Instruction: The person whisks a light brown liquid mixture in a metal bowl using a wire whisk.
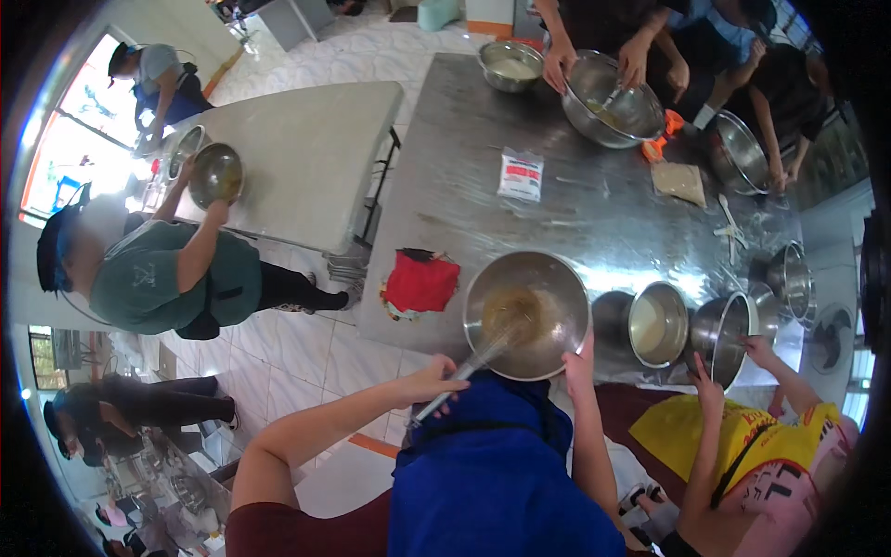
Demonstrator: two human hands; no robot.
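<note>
A large steel mixing bowl (pixel 562 290) stands at the near edge of the metal table, tilted toward me. Light brown, wet mixture (pixel 501 304) lies in its bottom. My left hand (pixel 436 382) is closed round the handle of a wire whisk (pixel 484 353), whose loops reach down into the mixture. At the bowl's near right side, my right hand (pixel 581 368) grips the rim. A folded red cloth (pixel 420 281) rests on the table left of the bowl.
The steel table (pixel 445 186) also bears a white packet (pixel 521 175), a bag of tan powder (pixel 678 182), orange measuring cups (pixel 661 137) and a bowl of pale liquid (pixel 650 327). Co-workers with bowls stand opposite and at my right. Another table (pixel 306 139) stands at left.
</note>
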